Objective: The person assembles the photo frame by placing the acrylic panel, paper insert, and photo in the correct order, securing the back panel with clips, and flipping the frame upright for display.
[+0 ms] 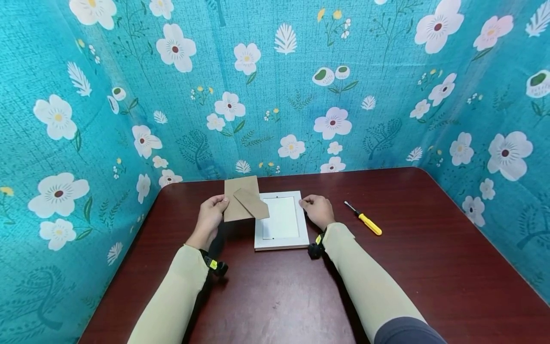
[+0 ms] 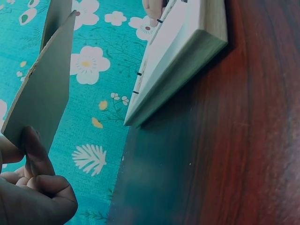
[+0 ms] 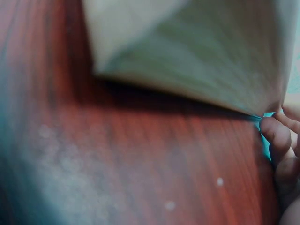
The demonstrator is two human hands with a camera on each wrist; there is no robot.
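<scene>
My left hand (image 1: 209,213) pinches the left edge of a brown backing board (image 1: 232,186), raised above the table. A flat easel leg (image 1: 252,202) sticks out slantwise from that board and overlaps a white picture frame (image 1: 304,235) in the head view. The frame lies on the table with a pale panel (image 1: 281,220) inside it. Small dark tabs (image 2: 139,73) line its inner edge in the left wrist view. Against the frame's upper right edge, my right hand (image 1: 319,210) holds on with bent fingers (image 3: 275,136).
To the right of the right hand lies a screwdriver (image 1: 370,224) with a yellow handle. The dark red wooden table (image 1: 275,296) backs onto a blue flowered cloth (image 1: 266,95), which also hangs along both sides.
</scene>
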